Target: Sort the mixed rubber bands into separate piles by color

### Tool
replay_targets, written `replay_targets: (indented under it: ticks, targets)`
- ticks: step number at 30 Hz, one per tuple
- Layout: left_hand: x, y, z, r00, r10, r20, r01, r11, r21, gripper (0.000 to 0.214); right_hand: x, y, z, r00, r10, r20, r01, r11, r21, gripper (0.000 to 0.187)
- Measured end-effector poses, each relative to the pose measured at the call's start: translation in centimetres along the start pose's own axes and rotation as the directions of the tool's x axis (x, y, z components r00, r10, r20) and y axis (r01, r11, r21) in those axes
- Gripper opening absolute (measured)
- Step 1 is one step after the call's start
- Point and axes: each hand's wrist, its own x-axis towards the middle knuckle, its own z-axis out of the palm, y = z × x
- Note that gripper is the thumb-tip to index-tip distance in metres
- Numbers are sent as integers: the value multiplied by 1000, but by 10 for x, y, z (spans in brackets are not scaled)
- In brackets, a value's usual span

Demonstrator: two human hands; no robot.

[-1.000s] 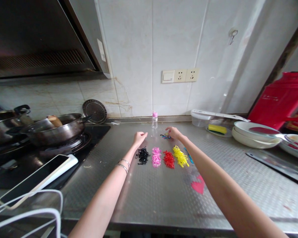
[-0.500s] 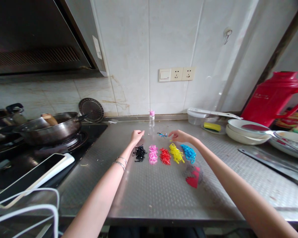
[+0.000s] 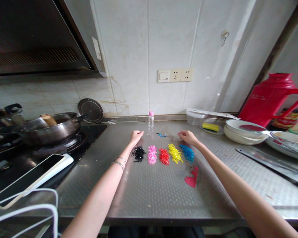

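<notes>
My left hand [image 3: 136, 136] hovers at or rests on the steel counter behind a pile of black rubber bands [image 3: 139, 154]. Its fingers are curled closed, and I cannot see what, if anything, is in them. My right hand [image 3: 187, 137] is behind the pile of blue rubber bands [image 3: 187, 153], its fingers also bent together, contents hidden. Between the hands lies a small cluster of mixed-colour bands [image 3: 161, 135], touched by neither. Pink bands [image 3: 152, 154], red bands [image 3: 164, 156] and yellow bands [image 3: 175, 153] form separate piles in the same row.
A small clear bottle with a pink cap [image 3: 151, 118] stands near the wall. A torn red piece [image 3: 191, 178] lies right of centre. To the left are a phone [image 3: 29, 178] and a pan [image 3: 49, 129]; to the right, bowls [image 3: 245, 134], a knife [image 3: 270, 165] and a red thermos [image 3: 268, 99].
My right hand has moved right, away from the small mixed-colour cluster, which stays on the counter. My left hand keeps nearly the same place and pose.
</notes>
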Motion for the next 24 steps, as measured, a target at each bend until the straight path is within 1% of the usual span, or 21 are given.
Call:
replay_targets:
  ticks: [3, 5, 10, 14, 18, 21, 24]
  targets:
    - [0, 0, 0, 1000, -10, 5, 10, 1000, -1, 38, -4, 13, 6, 999, 3, -44, -2, 1000, 19, 28]
    - [0, 0, 0, 1000, -11, 8, 11, 1000, 2, 38, -7, 17, 9, 998, -2, -68, 4, 999, 35, 30]
    - [-1, 1, 1, 999, 13, 40, -14, 1000, 20, 31, -9, 17, 10, 993, -29, -110, 29, 1000, 2, 30]
    - [0, 3, 4, 999, -10, 37, 8, 999, 41, 16, -9, 16, 11, 992, -32, -122, 27, 999, -42, 29]
    - [9, 10, 10, 998, -39, 58, 31, 991, 131, 12, -9, 16, 10, 993, -16, -114, 10, 998, -57, 28]
    - [18, 21, 19, 993, 16, 116, -40, 979, 202, 12, -9, 15, 9, 994, -20, -109, 13, 997, -70, 27]
    - [27, 33, 31, 974, 75, 214, -124, 966, 228, 12, -10, 14, 8, 994, -23, -110, 15, 998, -68, 28]
